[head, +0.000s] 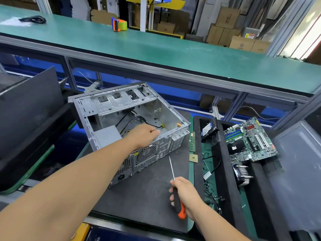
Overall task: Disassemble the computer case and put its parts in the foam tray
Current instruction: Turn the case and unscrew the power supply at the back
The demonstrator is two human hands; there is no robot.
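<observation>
1. The scene was brightly and evenly lit from overhead, with only soft shadows.
2. Daylight glare washed out the upper right corner.
3. Wide-angle distortion bowed the long green-topped conveyor shelf (156,49) and stretched the edges.
4. The frosted grey panel (298,171) at right was blurred; the centre stayed reasonably sharp.

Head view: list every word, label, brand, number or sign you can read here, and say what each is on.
No text in this frame can be read with confidence.
Hard drive: blue and white label, print too small.
Motherboard: markings too small.
Cardboard boxes: a round logo, blurred.
Red and white sign behind the boxes: blurred.
White tag on the cables in the foam tray: unreadable.
Computer case: no legible print.
</observation>
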